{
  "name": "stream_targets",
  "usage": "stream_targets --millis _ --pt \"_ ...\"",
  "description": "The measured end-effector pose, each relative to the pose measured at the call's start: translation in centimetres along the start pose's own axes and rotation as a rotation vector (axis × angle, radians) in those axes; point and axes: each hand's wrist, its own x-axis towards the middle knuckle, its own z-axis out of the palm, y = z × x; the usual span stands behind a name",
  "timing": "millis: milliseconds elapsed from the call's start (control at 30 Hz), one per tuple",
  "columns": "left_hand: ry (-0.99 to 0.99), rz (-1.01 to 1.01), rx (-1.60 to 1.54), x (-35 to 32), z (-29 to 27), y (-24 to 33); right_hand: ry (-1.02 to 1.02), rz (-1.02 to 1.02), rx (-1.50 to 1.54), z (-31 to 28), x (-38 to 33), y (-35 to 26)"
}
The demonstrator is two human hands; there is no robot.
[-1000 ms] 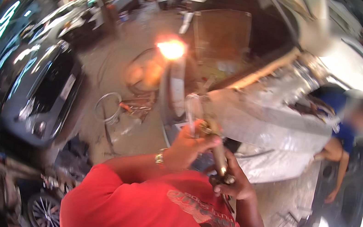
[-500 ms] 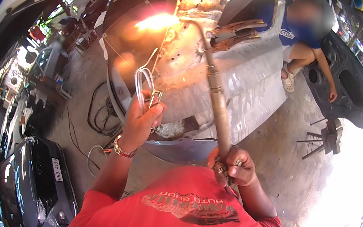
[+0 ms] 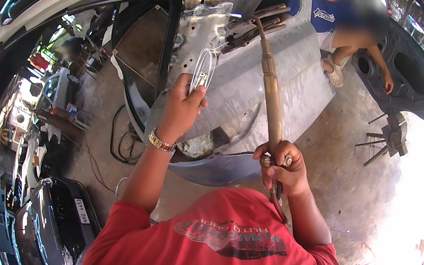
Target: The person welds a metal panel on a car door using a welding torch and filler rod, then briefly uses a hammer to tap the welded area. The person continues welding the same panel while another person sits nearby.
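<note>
Here, over a stained concrete floor (image 3: 358,174), the right hand (image 3: 282,167) clamps a brass torch (image 3: 272,92) reaching the bare-metal car panel's (image 3: 307,70) upper edge, while the left hand (image 3: 182,107) pinches looped wire (image 3: 204,69).

Brassy metal torch (image 3: 271,95), thin wire (image 3: 203,69), seemingly bare dull sheet-metal panel (image 3: 297,63).

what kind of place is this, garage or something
Most likely an open-air car body repair shop. The right hand holds a long brass torch aimed at a bare metal car body panel, and a detached car door stands nearby.
</note>
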Motion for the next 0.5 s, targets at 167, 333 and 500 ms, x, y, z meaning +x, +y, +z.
stream_targets --millis 167,333,500 --pt "0.132 0.067 0.032 1.1 0.8 1.5 0.039 0.09 -0.01 -0.5 1.6 0.1" --pt "0.153 0.052 -0.011 0.5 0.6 4.1 0.048 0.102 -0.017 -0.4 2.7 0.8" --pt "0.159 -0.013 -0.091 1.0 -0.8 2.5 0.067 0.108 -0.02 0.2 3.1 0.9"
